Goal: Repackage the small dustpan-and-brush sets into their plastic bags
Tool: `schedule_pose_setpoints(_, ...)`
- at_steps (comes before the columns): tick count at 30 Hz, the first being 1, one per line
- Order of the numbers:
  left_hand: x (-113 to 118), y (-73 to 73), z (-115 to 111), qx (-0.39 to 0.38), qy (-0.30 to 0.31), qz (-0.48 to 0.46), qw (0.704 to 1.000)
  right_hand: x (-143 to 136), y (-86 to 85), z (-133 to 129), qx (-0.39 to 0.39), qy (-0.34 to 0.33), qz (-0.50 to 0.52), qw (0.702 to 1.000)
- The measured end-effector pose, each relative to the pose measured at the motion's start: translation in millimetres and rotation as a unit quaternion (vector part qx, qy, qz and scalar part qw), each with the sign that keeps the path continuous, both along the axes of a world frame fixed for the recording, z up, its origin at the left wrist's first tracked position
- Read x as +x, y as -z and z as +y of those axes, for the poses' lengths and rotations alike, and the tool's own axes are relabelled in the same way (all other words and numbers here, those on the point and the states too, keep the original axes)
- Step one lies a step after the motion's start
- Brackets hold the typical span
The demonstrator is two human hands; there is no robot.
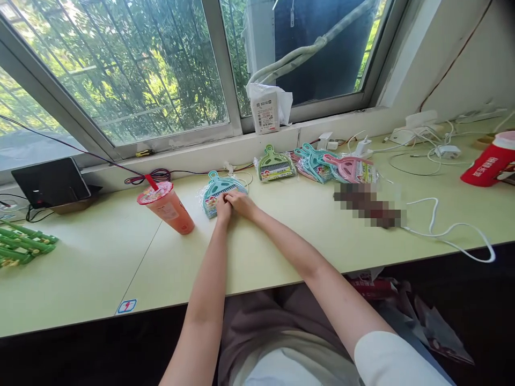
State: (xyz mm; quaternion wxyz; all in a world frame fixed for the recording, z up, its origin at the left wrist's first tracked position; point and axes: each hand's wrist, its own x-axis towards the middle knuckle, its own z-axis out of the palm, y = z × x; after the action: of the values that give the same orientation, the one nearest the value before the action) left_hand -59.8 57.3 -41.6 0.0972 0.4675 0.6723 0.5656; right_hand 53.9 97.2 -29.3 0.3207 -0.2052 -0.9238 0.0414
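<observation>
A blue mini dustpan and brush set [219,185] in clear plastic wrap lies on the table in front of me. My left hand [223,209] is closed at its near edge, fingertips pinching the wrapped set. Right beside it, my right hand [242,205] pinches the same edge, and the fingers of both hands meet there. Exactly what lies between the fingertips is partly hidden. Further back sits a green wrapped dustpan set [276,165]. To its right, a blue wrapped set [316,161] overlaps a pink wrapped set [350,167].
Left of my hands stands a drink cup [171,209] with a red straw. A tablet [51,183] leans at the far left, near green bamboo-like sticks [26,244]. A white cable [462,241] and a blurred-out object [370,206] lie right. A red container [488,163] is beyond.
</observation>
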Motion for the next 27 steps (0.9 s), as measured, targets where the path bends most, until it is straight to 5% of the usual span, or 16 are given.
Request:
schedule_pose_setpoints(13, -10, -4.3, 4, 0.007, -0.065, -0.076, 0.995, 6, 1.3, 11, -0.138, 0.102, -0.001, 0.985)
schedule_pose_setpoints(21, -14, -6.4, -1, 0.062, -0.247, -0.144, 0.956, 8, 2.7, 18, -0.161, 0.112, 0.034, 0.98)
schedule_pose_setpoints(27, -9, -6.2, -1, 0.089, -0.259, -0.109, 0.956, 8, 0.4, 16, -0.153, 0.125, 0.011, 0.98)
